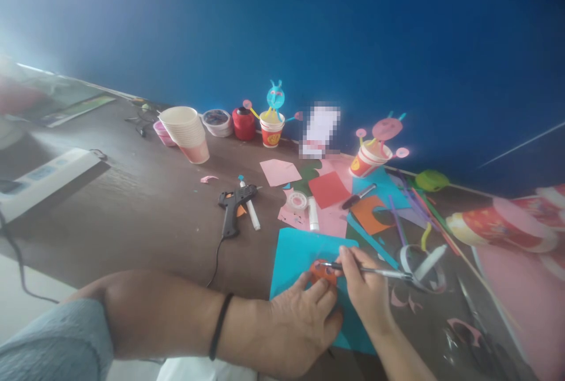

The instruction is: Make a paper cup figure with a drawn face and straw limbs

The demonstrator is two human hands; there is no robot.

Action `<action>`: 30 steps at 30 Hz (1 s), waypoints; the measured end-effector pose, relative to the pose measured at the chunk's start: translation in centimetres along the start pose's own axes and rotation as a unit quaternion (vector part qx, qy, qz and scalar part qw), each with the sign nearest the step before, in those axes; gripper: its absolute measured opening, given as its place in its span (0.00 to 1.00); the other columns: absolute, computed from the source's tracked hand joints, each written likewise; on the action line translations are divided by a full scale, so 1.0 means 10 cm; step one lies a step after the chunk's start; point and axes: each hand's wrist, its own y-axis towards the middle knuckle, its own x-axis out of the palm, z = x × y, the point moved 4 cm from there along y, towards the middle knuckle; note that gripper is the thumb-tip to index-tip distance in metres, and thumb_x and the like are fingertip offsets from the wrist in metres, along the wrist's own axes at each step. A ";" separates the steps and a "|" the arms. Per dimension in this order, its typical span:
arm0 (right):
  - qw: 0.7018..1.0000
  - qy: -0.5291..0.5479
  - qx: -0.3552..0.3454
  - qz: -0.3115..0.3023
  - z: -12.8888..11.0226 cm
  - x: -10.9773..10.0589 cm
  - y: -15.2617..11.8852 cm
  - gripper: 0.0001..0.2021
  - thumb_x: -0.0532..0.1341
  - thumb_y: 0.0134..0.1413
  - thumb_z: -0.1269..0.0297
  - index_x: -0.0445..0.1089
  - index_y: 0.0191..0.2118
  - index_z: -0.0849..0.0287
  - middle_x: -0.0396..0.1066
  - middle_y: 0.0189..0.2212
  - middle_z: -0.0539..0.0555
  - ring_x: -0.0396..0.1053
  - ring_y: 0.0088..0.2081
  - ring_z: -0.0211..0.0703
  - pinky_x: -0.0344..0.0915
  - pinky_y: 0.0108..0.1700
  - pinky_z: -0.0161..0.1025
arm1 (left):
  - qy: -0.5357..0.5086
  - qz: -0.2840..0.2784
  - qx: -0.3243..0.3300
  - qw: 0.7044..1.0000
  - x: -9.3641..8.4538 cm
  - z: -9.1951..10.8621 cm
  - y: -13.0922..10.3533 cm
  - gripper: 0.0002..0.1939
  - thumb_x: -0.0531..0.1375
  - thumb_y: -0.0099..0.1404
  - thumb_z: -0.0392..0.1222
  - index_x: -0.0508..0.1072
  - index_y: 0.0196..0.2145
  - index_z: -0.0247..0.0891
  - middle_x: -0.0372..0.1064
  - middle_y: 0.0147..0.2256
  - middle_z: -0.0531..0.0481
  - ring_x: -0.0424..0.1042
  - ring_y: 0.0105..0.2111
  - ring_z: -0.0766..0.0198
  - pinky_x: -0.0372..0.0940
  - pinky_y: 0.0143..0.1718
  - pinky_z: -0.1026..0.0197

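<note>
On a sheet of turquoise paper [286,245] lies a small orange paper circle [318,272] with dark marks on it. My left hand [304,316], with a black band at the wrist, presses the circle down with bent fingers. A slim pen [375,269] with a silvery shaft is pinched in my right hand [366,292]. Its dark tip rests on or just over the circle. Part of the circle is covered by my left fingers.
Behind the sheet lie a glue stick [313,214], tape roll [297,200], red paper [329,189] and craft knife [359,196]. A glue gun [233,207] with its cord is left. Stacked cups [194,145] and cup figures [271,131] line the wall; a tape ring [404,257] sits right.
</note>
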 end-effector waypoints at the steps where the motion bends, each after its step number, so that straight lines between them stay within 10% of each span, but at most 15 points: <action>1: 1.000 0.012 0.001 -0.007 -0.01 0.00 0.00 0.18 0.51 0.61 0.55 0.63 0.23 0.57 0.67 0.18 0.47 0.66 0.23 0.37 0.61 0.29 0.32 | 0.001 -0.003 -0.002 1.000 -0.01 0.00 0.00 0.16 0.55 0.58 0.41 0.67 0.42 0.31 0.61 0.49 0.31 0.58 0.54 0.41 0.49 0.55 0.39; 18: 0.999 -0.008 -0.004 -0.047 -0.06 0.07 -0.01 0.16 0.54 0.59 0.55 0.66 0.24 0.56 0.72 0.20 0.48 0.69 0.24 0.39 0.62 0.31 0.33 | 0.003 -0.007 -0.017 1.000 0.04 0.02 0.02 0.20 0.55 0.59 0.42 0.65 0.48 0.32 0.58 0.52 0.32 0.53 0.56 0.39 0.54 0.52 0.39; 25: 0.983 0.119 0.074 0.119 0.13 -0.20 -0.03 0.19 0.51 0.61 0.53 0.62 0.23 0.57 0.61 0.15 0.45 0.62 0.18 0.36 0.59 0.22 0.32 | -0.011 -0.010 -0.003 1.000 -0.02 -0.01 -0.02 0.21 0.55 0.59 0.43 0.64 0.49 0.30 0.56 0.54 0.28 0.55 0.56 0.40 0.55 0.51 0.42; 30: 0.987 0.106 0.096 0.075 0.23 -0.26 -0.01 0.17 0.55 0.58 0.51 0.64 0.24 0.58 0.64 0.17 0.47 0.67 0.19 0.37 0.62 0.23 0.32 | -0.009 -0.033 0.002 0.999 -0.08 -0.03 0.00 0.24 0.55 0.59 0.45 0.63 0.51 0.30 0.53 0.57 0.29 0.54 0.57 0.41 0.55 0.52 0.44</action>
